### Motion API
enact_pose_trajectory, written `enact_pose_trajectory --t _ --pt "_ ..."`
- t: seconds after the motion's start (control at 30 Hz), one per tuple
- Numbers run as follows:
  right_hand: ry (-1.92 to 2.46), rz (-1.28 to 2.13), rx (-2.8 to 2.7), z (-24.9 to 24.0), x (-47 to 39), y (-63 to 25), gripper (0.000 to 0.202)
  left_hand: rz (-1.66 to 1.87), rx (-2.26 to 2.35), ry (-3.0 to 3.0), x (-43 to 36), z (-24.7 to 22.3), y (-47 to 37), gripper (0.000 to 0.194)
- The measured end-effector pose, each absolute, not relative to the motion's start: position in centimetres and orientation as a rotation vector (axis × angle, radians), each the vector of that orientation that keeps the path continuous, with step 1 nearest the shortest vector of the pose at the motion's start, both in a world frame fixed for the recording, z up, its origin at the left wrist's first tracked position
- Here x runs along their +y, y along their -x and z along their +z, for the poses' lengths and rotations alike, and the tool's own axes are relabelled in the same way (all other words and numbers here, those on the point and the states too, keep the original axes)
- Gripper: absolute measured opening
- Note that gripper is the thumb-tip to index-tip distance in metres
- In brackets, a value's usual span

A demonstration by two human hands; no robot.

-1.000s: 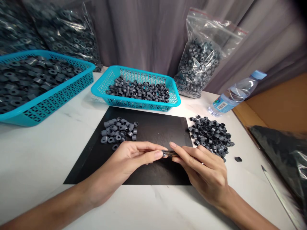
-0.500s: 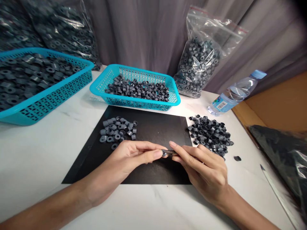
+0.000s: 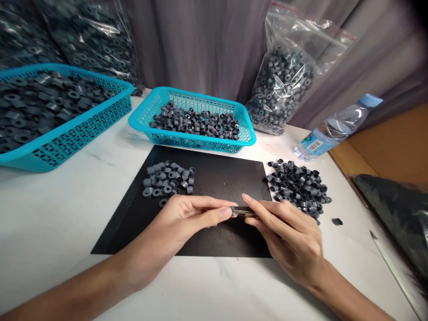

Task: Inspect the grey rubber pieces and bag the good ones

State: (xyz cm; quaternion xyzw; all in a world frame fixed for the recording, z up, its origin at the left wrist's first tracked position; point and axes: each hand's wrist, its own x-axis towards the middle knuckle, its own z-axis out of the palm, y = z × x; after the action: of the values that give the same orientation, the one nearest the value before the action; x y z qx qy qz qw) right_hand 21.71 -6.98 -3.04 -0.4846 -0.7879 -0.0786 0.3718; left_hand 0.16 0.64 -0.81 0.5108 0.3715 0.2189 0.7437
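Over the black mat (image 3: 220, 174), my two hands meet. My left hand (image 3: 180, 223) pinches a small grey plastic ring (image 3: 233, 213) between thumb and fingers; most of the ring is hidden by the fingertips. In my right hand (image 3: 290, 236) is a small metal nail clipper (image 3: 244, 210), gripped between the thumb and index finger, its jaw end touching the ring. Beyond my left hand a pile of grey rings (image 3: 167, 176) lies on the mat. Beside my right hand, partly hidden by it, is a pile of dark grey rings (image 3: 297, 185).
A teal basket (image 3: 200, 141) of small grey pieces stands behind the mat, with a larger teal basket (image 3: 83, 129) at left. A clear bag (image 3: 281, 89) of rings and a water bottle (image 3: 337, 129) stand back right. A pointed white strip (image 3: 391, 263) lies at right.
The whole view has shifted slightly, so things appear a little further right. The nail clipper shows slightly more of its body; both hands keep their grips.
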Motion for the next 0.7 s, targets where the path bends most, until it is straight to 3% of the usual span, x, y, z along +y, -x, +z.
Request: enact_pose_trajectory --t 0.7 --pt "1.214 -0.364 -2.048 -3.12 -6.88 -21.84 0.056 0.472 0.818 -1.090 0.69 -0.88 -0.13 0.023"
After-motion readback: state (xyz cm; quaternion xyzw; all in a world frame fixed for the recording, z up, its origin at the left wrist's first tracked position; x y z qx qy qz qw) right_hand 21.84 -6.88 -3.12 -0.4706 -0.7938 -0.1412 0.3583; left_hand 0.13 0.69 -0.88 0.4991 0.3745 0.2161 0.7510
